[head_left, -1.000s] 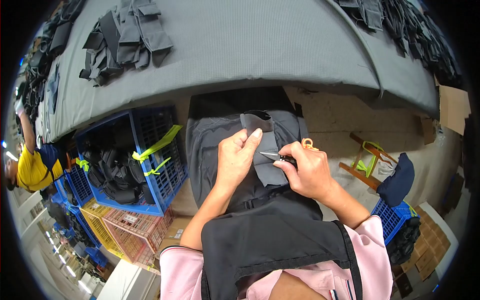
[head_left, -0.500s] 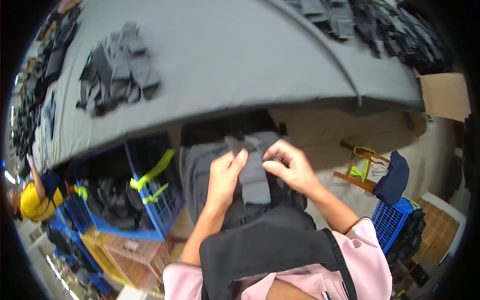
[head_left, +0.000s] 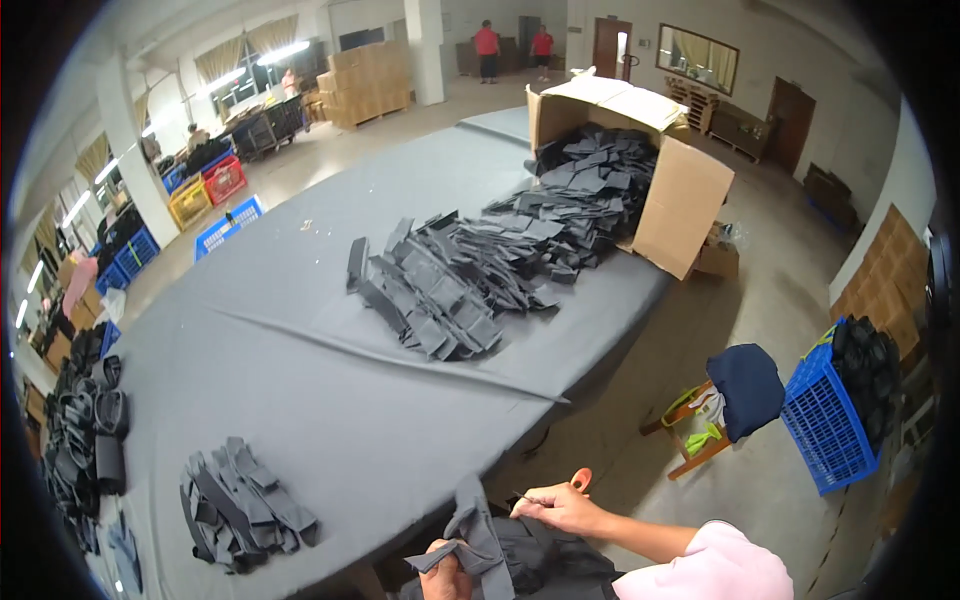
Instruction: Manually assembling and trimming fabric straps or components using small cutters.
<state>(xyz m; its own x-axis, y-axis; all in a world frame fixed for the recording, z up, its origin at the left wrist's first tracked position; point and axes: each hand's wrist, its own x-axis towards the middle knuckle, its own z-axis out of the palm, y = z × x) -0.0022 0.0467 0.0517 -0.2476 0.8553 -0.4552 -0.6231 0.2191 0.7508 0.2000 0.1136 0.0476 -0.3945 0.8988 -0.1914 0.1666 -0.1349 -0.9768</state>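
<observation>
At the lower edge, my left hand (head_left: 443, 574) is closed on a dark grey fabric piece (head_left: 480, 540), whose folded strip stands up near the table edge. To its right, my right hand (head_left: 565, 508) is closed around small scissors with an orange loop handle (head_left: 581, 480); their dark tip points left toward the fabric. More dark cloth lies under both hands, partly cut off by the lower edge. On the grey-covered table (head_left: 330, 430), a small pile of similar grey pieces (head_left: 245, 508) lies to the left of my hands.
A large heap of grey pieces (head_left: 440, 290) spills from an open cardboard box (head_left: 684, 205) on the table. Right of the table stand a wooden stool (head_left: 690, 455) with a navy cushion (head_left: 746, 392) and a blue crate (head_left: 825, 420). Black rolled goods (head_left: 110, 415) line the left side.
The view has swung up and right across the table, so my hands appear lower. The orange-handled scissors now show in my right hand. My left hand still holds grey fabric.
</observation>
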